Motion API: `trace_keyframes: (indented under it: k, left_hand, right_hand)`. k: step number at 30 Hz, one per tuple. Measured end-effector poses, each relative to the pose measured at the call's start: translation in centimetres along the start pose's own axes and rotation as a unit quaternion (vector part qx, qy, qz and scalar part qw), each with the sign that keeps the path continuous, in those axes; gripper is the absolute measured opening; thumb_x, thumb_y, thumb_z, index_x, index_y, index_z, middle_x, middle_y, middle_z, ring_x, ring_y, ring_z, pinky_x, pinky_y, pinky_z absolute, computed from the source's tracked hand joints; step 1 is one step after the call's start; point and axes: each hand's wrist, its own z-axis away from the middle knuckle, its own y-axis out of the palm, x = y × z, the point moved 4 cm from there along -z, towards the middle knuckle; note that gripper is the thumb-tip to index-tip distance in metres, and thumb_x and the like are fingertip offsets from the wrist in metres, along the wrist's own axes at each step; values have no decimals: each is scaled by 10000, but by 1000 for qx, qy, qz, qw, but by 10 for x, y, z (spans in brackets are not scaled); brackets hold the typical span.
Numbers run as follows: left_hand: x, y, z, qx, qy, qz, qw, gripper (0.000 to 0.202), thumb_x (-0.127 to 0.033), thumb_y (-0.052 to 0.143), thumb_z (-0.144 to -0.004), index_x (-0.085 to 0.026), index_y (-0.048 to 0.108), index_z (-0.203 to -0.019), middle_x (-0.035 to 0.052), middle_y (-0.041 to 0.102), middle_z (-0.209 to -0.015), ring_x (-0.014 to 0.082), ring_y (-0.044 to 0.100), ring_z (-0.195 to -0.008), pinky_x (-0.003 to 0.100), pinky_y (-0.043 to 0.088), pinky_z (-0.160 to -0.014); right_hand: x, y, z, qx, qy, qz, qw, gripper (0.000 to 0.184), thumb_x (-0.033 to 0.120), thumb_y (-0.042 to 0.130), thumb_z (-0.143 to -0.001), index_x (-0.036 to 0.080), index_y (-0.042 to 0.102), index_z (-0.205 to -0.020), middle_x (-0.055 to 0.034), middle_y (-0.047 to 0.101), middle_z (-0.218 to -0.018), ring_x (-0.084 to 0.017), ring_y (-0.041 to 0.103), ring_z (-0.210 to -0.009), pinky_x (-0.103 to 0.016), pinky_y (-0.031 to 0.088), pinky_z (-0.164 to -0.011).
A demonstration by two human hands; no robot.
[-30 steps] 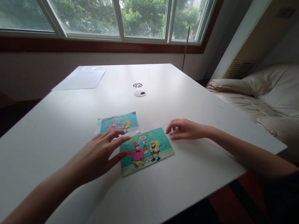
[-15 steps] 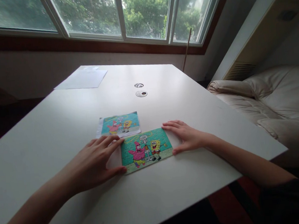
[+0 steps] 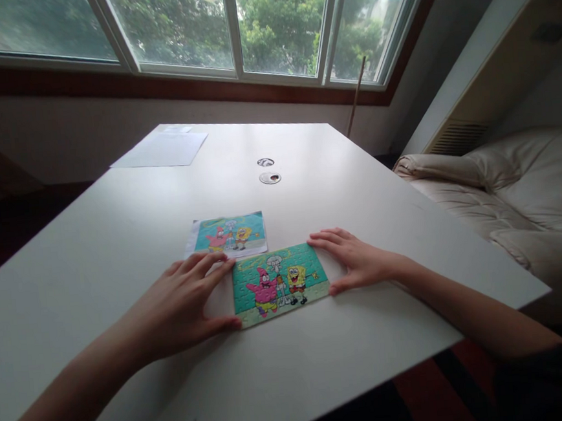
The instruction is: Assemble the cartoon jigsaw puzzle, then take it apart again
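An assembled jigsaw puzzle [image 3: 281, 283] with three cartoon figures on a teal background lies on the white table, its right side angled a little upward in view. My left hand [image 3: 191, 302] grips its left side, thumb at the near corner and fingertips at the far corner. On the opposite side, my right hand [image 3: 353, 260] holds the right edge between thumb and fingers in the same manner. Just behind the puzzle is a paper picture [image 3: 231, 234] of the same scene, its lower left partly covered by my left fingers.
The white table [image 3: 370, 352] has two round cable holes [image 3: 270, 178] toward its middle. A large sheet of paper [image 3: 162, 150] lies at the far left. Beyond are windows [image 3: 281, 25] and a thin stick [image 3: 357, 94]. A cream leather sofa [image 3: 526, 178] stands to the right.
The camera view has shifted slightly, so everything sits a little further right. Both hands keep the same hold on the puzzle's sides.
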Motion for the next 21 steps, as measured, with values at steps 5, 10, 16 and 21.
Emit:
trace_keyframes:
  k: [5,10,16,21]
  left_hand:
    - [-9,6,-5,-1,-2,-8,1000,824,-727,468,-750,-163,435,-1350,155,481,-1340,374,408,-1222,514,391,-937]
    - [-14,9,-9,9,-13,-4,1000,838,-723,435,-771,-149,386,-1380,166,458,-1348,371,386,-1233,501,365,-961]
    - [-16,10,-10,11,-20,-1,1000,830,-725,418,-778,-155,380,-1380,166,455,-1342,367,371,-1239,494,339,-979]
    - [-17,9,-11,14,-26,6,1000,837,-729,425,-768,-155,386,-1376,166,442,-1352,373,357,-1249,494,327,-992]
  right_hand:
    - [-8,-5,7,22,22,-13,999,938,661,618,-674,212,284,-1426,-124,289,-1477,-310,221,-1357,-493,176,-1115]
    - [-12,-7,10,40,37,-11,998,961,675,615,-665,201,273,-1429,-120,268,-1487,-303,197,-1369,-494,166,-1123]
    - [-13,-8,10,43,18,-7,999,939,658,607,-689,209,258,-1435,-118,268,-1488,-294,198,-1372,-492,162,-1125]
    - [-13,-9,11,37,10,-16,999,933,643,617,-690,210,261,-1436,-128,273,-1483,-301,206,-1368,-493,173,-1121]
